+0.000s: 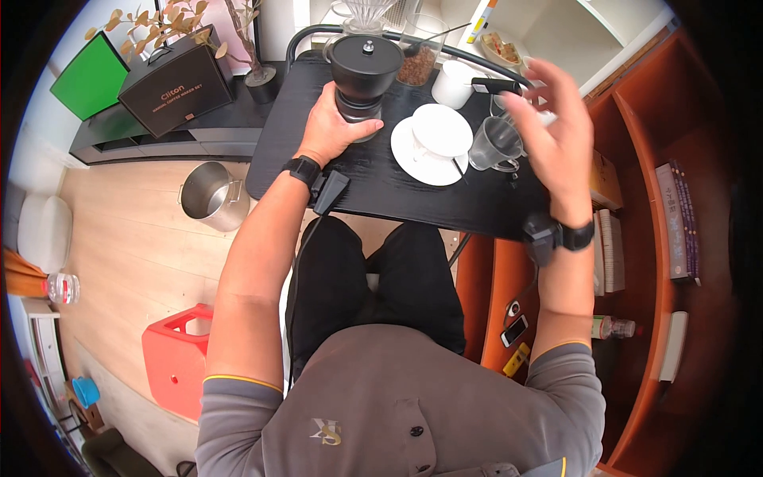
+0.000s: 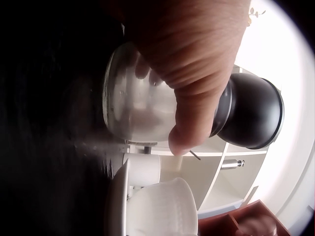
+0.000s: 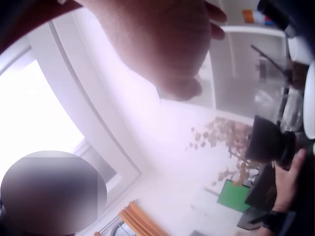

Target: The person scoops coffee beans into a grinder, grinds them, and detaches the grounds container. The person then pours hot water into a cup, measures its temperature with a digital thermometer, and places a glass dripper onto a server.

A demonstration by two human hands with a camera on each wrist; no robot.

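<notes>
My left hand (image 1: pixel 334 127) grips the lower part of a black manual coffee grinder (image 1: pixel 366 70) standing upright on the black table (image 1: pixel 294 103). In the left wrist view the thumb wraps its clear glass jar (image 2: pixel 133 108), below the black hopper (image 2: pixel 253 110). A metal nut shows on the grinder's lid. My right hand (image 1: pixel 558 139) is raised over the table's right side, fingers loosely bent, with nothing seen held. Near it are a glass pitcher (image 1: pixel 494 143) and a black handle (image 1: pixel 496 85). A white coffee dripper (image 1: pixel 442 129) sits on a white saucer (image 1: pixel 405 159) between the hands.
Behind stand a white mug (image 1: pixel 453 83), a glass of brown beans (image 1: pixel 416 63) and a clear glass dripper (image 1: pixel 366 12). A black box (image 1: pixel 175 87) is on the left cabinet. A metal pot (image 1: pixel 213 197) and red stool (image 1: pixel 175 358) are on the floor; a wooden bookcase (image 1: pixel 636 238) borders the right.
</notes>
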